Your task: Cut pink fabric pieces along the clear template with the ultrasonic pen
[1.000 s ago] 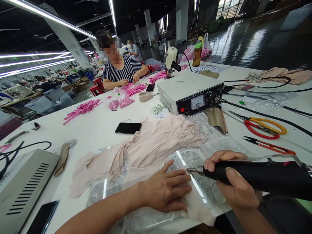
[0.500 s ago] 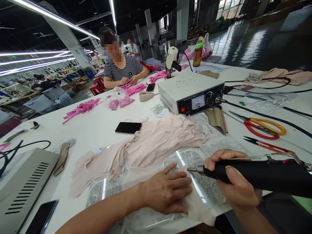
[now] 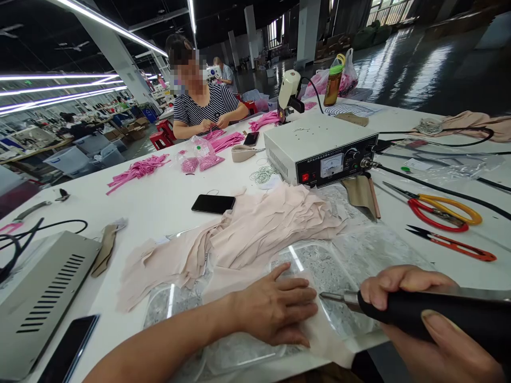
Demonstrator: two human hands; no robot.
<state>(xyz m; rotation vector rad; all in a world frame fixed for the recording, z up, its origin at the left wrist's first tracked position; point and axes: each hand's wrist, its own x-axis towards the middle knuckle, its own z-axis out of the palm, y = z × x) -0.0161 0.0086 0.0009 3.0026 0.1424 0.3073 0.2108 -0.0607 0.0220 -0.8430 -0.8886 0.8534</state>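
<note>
My left hand [image 3: 275,308] lies flat with its fingers spread on a pale pink fabric piece [image 3: 329,340], pressing it to a clear-covered grey sheet [image 3: 359,266]. My right hand [image 3: 435,319] is wrapped round a black handheld ultrasonic gun [image 3: 403,311]. Its pointed metal tip [image 3: 331,296] is just right of my left fingertips, near the fabric's edge. I cannot tell whether the tip touches anything. Beyond my hands spreads a pile of pale pink fabric pieces [image 3: 275,229].
Behind the pile stands a grey control box [image 3: 327,149] with a meter. At right lie red-and-yellow scissors [image 3: 443,210] and orange thread snips [image 3: 455,244]. Phones [image 3: 213,203] and a vented box [image 3: 48,298] are at left. Across the table, a person [image 3: 207,109] handles pink strips.
My right hand has drawn the gun to the right, so its tip is farther from my left fingers. My left hand stays on the fabric. The view has shifted slightly.
</note>
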